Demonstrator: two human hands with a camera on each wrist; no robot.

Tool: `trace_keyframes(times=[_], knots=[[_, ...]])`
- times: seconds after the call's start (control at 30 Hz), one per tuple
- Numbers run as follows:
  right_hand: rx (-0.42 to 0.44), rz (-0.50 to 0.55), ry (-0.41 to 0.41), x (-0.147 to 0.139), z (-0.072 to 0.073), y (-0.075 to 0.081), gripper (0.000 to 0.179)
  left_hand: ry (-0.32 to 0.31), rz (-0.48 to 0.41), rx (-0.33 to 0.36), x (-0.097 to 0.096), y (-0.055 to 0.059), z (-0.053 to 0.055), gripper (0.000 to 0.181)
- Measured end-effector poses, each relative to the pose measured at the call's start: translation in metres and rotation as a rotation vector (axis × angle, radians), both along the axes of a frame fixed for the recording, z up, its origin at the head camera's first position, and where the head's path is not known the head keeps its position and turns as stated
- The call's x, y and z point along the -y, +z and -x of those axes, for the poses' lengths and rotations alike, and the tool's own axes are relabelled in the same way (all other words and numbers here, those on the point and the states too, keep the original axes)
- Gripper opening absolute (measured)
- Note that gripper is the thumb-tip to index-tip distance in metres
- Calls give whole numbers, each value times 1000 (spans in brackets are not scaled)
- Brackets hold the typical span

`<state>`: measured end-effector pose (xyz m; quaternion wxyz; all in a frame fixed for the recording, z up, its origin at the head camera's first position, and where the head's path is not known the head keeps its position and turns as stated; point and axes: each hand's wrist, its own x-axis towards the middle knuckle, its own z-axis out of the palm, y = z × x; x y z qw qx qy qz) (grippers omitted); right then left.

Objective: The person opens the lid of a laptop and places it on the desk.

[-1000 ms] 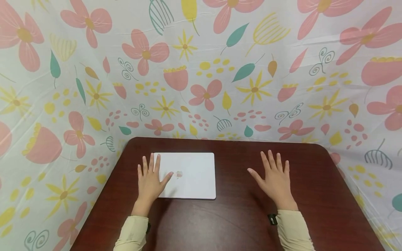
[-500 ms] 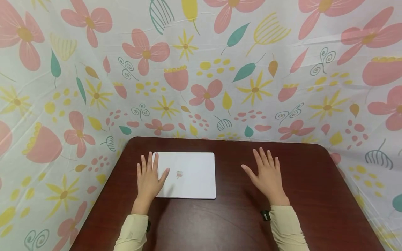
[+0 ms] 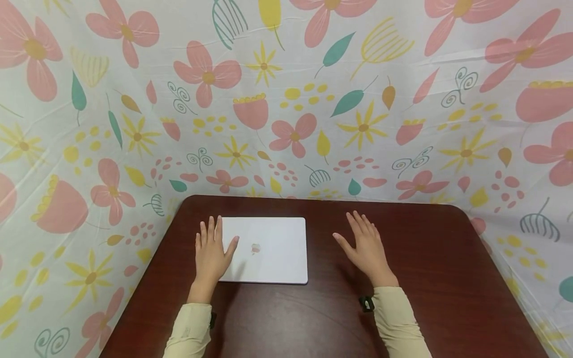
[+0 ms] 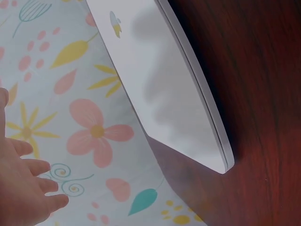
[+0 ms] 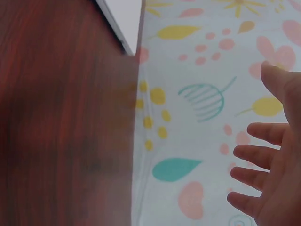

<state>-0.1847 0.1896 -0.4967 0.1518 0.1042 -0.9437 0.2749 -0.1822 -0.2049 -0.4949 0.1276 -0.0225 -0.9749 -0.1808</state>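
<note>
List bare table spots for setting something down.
Free: table between laptop and right hand; right of that hand to the table's edge; nearer than the laptop, between the sleeves. Crowded: laptop's left end, overlapped by the left hand in the head view.

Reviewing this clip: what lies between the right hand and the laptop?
In the head view, only a bare stretch of table shows between the right hand and the laptop.
</note>
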Motion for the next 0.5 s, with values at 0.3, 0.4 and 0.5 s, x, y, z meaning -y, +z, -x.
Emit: trace_keyframes(times=[0.3, 0.4, 0.5], knots=[[85, 136, 63, 21, 2, -5, 68, 12, -72, 27, 5, -7, 4, 79], [109, 201, 96, 28, 2, -9, 66, 21, -117, 34, 6, -9, 5, 78], [153, 246, 118, 34, 3, -13, 66, 30, -155, 47, 7, -11, 6, 77]])
